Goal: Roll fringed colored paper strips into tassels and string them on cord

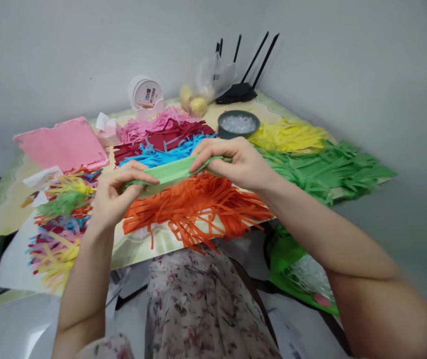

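I hold a bundle of light green paper strips [170,172] level above the table, stretched between both hands. My left hand [114,195] pinches its left end and my right hand [235,162] pinches its right end. Right under the bundle lies a heap of orange paper strips [194,209]. Blue strips [164,153], dark red strips [176,135] and pink strips [149,125] lie behind it.
Green strips [329,169] and yellow strips [290,134] cover the right side. Mixed colour tassels [62,219] lie at left on white paper, beside a pink tablet case [64,144]. A dark bowl of white bits [238,124], a router [241,89], a round tub [145,93] and a green bag [291,264] stand around.
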